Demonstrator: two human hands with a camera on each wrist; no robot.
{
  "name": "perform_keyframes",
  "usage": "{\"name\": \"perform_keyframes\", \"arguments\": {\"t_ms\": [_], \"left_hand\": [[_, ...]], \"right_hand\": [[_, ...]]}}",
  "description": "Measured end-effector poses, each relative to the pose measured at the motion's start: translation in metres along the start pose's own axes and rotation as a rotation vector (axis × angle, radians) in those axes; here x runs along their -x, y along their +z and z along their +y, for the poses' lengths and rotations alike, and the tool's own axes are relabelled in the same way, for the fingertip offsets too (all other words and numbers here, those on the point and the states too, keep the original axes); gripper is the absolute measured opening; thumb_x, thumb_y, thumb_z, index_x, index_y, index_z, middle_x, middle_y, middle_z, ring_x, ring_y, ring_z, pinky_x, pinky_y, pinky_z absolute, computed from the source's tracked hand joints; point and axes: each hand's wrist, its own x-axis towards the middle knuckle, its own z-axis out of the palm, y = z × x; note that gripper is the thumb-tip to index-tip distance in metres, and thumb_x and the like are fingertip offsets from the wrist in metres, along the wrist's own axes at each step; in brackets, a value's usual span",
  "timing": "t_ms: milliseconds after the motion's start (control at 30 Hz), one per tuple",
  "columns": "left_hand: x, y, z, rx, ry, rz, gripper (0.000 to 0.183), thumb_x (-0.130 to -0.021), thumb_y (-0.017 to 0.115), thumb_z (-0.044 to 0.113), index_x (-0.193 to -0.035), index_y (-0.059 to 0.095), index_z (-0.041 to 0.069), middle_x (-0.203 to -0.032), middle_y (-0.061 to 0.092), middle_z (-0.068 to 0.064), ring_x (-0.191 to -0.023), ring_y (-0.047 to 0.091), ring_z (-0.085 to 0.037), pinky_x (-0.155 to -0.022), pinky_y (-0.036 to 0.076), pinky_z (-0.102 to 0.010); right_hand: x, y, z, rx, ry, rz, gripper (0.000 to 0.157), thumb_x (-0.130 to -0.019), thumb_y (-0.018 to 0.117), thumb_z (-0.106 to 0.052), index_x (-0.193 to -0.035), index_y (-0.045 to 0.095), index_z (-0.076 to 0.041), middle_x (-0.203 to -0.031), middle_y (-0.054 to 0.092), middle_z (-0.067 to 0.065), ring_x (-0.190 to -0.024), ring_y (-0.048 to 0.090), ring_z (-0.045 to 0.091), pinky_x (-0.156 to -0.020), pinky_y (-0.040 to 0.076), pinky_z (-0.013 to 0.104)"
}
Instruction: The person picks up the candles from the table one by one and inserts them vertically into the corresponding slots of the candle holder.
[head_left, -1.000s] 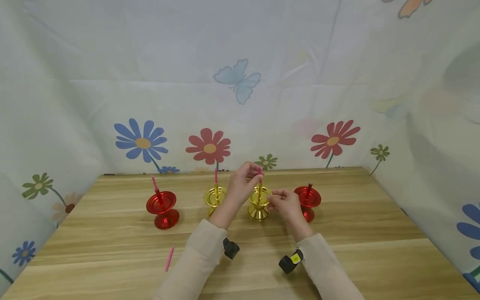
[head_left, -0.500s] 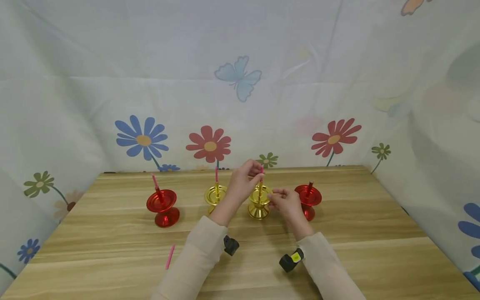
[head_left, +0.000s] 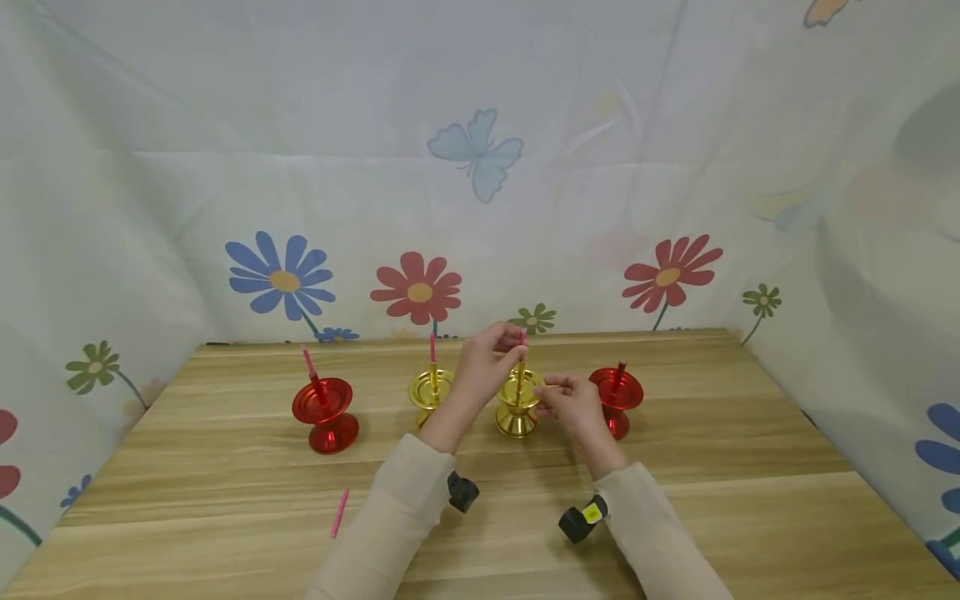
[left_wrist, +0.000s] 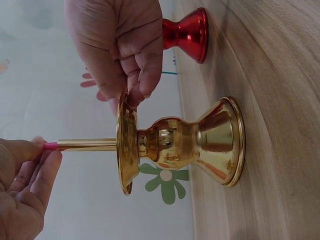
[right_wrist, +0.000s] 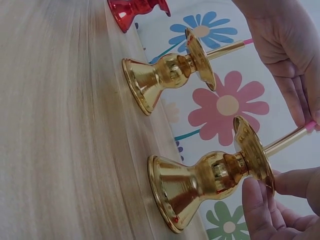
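Observation:
In the head view my left hand (head_left: 483, 362) pinches a pink candle (head_left: 522, 337) at the top of the right-hand gold candle holder (head_left: 517, 421). The left wrist view has the lower end of this candle (left_wrist: 50, 146) at the mouth of the holder's upright tube (left_wrist: 87, 144), finger and thumb around it. My right hand (head_left: 570, 404) grips the holder's dish rim from the right, thumb above and fingers below, as the right wrist view shows of the dish (right_wrist: 252, 150). The holder's foot (right_wrist: 167, 195) stands upright on the table.
Left of the hands stand another gold holder (head_left: 425, 392) and a red holder (head_left: 333, 433), each bearing a pink candle. A second red holder (head_left: 617, 400), its tube without a pink candle showing, is behind the right hand. One loose pink candle (head_left: 340, 512) lies on the wooden table (head_left: 187, 500).
Both hands keep their hold on the candle and the dish rim with hardly any movement. The head view has shifted slightly.

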Motion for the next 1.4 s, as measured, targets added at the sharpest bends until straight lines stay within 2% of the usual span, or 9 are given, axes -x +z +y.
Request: {"name": "perform_keyframes", "arguments": {"t_ms": [400, 733, 900, 1167, 1400], "left_hand": [[0.0044, -0.0031, 0.0033, 0.006, -0.027, 0.031, 0.011, -0.088, 0.065, 0.003, -0.097, 0.063, -0.002, -0.090, 0.069, -0.015, -0.085, 0.068, -0.025, -0.075, 0.058, -0.029], [0.0066, -0.0009, 0.0044, -0.004, -0.027, 0.052, 0.010, -0.087, 0.066, 0.005, -0.095, 0.063, -0.001, -0.090, 0.069, -0.015, -0.085, 0.067, -0.025, -0.073, 0.058, -0.028], [0.0055, -0.0004, 0.0041, -0.003, -0.013, 0.042, 0.011, -0.088, 0.066, 0.005, -0.096, 0.063, -0.001, -0.090, 0.069, -0.015, -0.084, 0.067, -0.025, -0.073, 0.058, -0.027], [0.0054, 0.0017, 0.0048, -0.016, 0.021, 0.020, 0.009, -0.088, 0.064, 0.002, -0.097, 0.064, -0.001, -0.090, 0.069, -0.014, -0.084, 0.067, -0.024, -0.072, 0.057, -0.024], [0.0051, 0.0020, 0.0003, 0.013, 0.010, 0.023, 0.010, -0.088, 0.065, 0.002, -0.097, 0.064, -0.001, -0.091, 0.069, -0.014, -0.085, 0.067, -0.024, -0.073, 0.058, -0.026]], "right_hand": [[0.0011, 0.0053, -0.0001, -0.009, -0.013, -0.006, 0.026, -0.086, 0.064, 0.002, -0.110, 0.057, 0.012, -0.079, 0.063, 0.009, -0.062, 0.065, 0.014, -0.072, 0.059, 0.038], [0.0015, 0.0031, 0.0015, 0.019, -0.015, 0.001, 0.024, -0.087, 0.064, 0.002, -0.108, 0.058, 0.010, -0.080, 0.064, 0.012, -0.063, 0.066, 0.016, -0.078, 0.057, 0.046], [0.0015, 0.0018, 0.0008, 0.024, -0.017, 0.000, 0.025, -0.087, 0.063, 0.001, -0.110, 0.057, 0.010, -0.078, 0.063, 0.010, -0.064, 0.066, 0.018, -0.079, 0.057, 0.047], [0.0036, 0.0004, 0.0005, 0.026, -0.033, 0.001, 0.025, -0.087, 0.063, 0.002, -0.110, 0.057, 0.011, -0.082, 0.065, 0.014, -0.062, 0.066, 0.015, -0.075, 0.058, 0.043], [0.0040, 0.0010, 0.0020, 0.020, -0.048, 0.000, 0.022, -0.087, 0.062, 0.003, -0.108, 0.057, 0.011, -0.085, 0.066, 0.019, -0.062, 0.064, 0.014, -0.073, 0.059, 0.041]]}}
